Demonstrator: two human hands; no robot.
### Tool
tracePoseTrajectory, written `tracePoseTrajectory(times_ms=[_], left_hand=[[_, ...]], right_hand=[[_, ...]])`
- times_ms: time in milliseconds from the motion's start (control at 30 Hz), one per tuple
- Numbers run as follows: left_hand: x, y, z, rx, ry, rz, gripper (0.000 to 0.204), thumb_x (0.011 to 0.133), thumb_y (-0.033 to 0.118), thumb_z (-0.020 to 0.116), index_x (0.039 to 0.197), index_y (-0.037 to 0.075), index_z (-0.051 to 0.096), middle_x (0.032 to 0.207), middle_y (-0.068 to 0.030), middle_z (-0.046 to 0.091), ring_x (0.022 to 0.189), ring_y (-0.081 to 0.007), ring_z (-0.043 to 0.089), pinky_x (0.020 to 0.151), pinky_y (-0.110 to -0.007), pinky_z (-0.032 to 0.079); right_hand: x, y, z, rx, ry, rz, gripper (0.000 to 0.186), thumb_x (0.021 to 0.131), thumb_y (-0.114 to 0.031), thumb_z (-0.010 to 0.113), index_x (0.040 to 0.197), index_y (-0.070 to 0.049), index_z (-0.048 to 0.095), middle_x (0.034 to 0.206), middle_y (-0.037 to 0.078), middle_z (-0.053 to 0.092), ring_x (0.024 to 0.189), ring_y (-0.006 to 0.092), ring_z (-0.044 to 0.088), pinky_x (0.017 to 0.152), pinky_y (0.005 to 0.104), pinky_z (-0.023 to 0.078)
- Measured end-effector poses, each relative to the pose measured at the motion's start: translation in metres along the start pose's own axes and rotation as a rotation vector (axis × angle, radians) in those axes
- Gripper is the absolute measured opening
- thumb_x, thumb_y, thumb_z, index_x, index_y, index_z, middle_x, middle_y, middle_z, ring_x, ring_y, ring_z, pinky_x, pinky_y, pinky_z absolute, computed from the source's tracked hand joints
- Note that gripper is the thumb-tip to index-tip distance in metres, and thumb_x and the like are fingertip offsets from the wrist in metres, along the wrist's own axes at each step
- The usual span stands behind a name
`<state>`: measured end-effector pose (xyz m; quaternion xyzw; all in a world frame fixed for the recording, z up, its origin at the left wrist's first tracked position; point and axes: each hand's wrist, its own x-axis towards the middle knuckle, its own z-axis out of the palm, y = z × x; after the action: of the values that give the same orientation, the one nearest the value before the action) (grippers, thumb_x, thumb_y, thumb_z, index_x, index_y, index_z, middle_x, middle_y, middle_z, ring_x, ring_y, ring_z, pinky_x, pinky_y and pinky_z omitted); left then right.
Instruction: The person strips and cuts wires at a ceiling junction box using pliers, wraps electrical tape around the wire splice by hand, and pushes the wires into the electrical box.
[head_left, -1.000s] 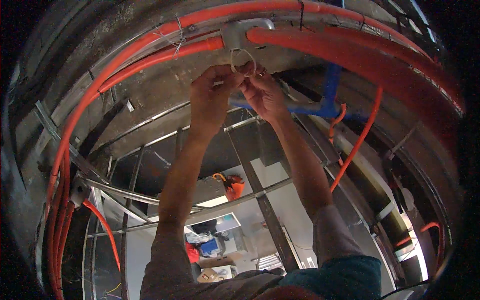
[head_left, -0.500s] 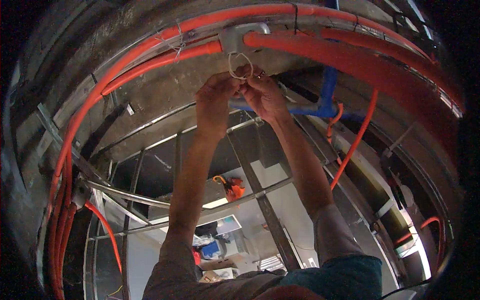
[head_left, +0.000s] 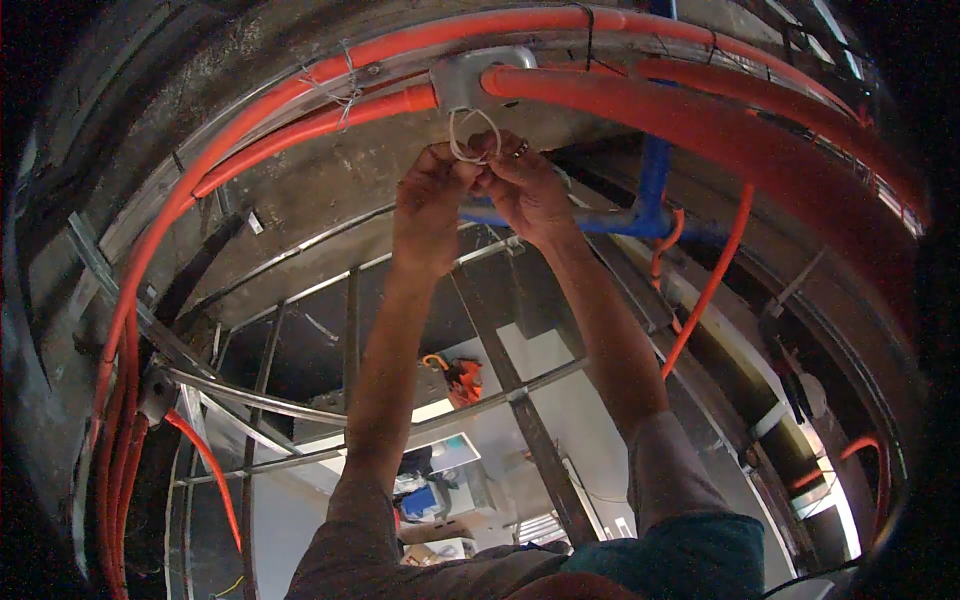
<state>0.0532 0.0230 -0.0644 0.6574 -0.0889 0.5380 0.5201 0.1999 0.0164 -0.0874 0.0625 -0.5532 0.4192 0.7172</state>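
Note:
Both my arms are raised to a grey junction box (head_left: pixel 462 77) fixed among orange conduits overhead. A thin white wire (head_left: pixel 499 137) hangs in a loop just below the box. My left hand (head_left: pixel 430 190) pinches the wire at the bottom of the loop. My right hand (head_left: pixel 528 192), with a ring on one finger, pinches it right beside the left, and the fingertips of both meet. The exact spot where the wire passes between the fingers is partly hidden. An orange conduit (head_left: pixel 380 106) enters the box from the left, and a thicker-looking orange conduit (head_left: pixel 600 95) from the right.
A blue pipe (head_left: pixel 652 185) runs behind my right hand. Metal framing bars (head_left: pixel 480 310) cross below my arms. At the left, another grey box (head_left: pixel 155 395) gathers several orange conduits. An orange umbrella-like thing (head_left: pixel 463 382) and boxes (head_left: pixel 440 550) lie farther down.
The wire loop looks rounder and doubled now, its strands shifted slightly between my fingers. Both hands stay together below the box; the view has moved only a little.

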Motion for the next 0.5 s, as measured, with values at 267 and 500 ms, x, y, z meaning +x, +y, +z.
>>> tracePoseTrajectory(times_ms=[267,500], left_hand=[[0.003,-0.002,-0.006,-0.195,-0.057,-0.026,0.016,0.094,0.008,0.066,0.109,0.003,0.064,0.102,-0.0053,0.069,0.095,-0.0156,0.062,0.086,-0.032,0.047],[0.003,-0.002,-0.01,-0.171,-0.122,-0.009,0.016,0.097,0.013,0.062,0.109,0.002,0.062,0.105,-0.0078,0.068,0.097,-0.0184,0.062,0.091,-0.035,0.047]], right_hand=[[0.004,-0.002,0.002,-0.073,-0.104,-0.032,0.024,0.09,-0.013,0.069,0.111,-0.005,0.062,0.105,0.007,0.067,0.094,0.0192,0.064,0.081,0.0325,0.052],[0.003,0.002,0.001,-0.079,-0.015,-0.051,0.024,0.09,-0.013,0.068,0.111,-0.006,0.061,0.108,0.004,0.065,0.091,0.0166,0.062,0.078,0.0295,0.049]])
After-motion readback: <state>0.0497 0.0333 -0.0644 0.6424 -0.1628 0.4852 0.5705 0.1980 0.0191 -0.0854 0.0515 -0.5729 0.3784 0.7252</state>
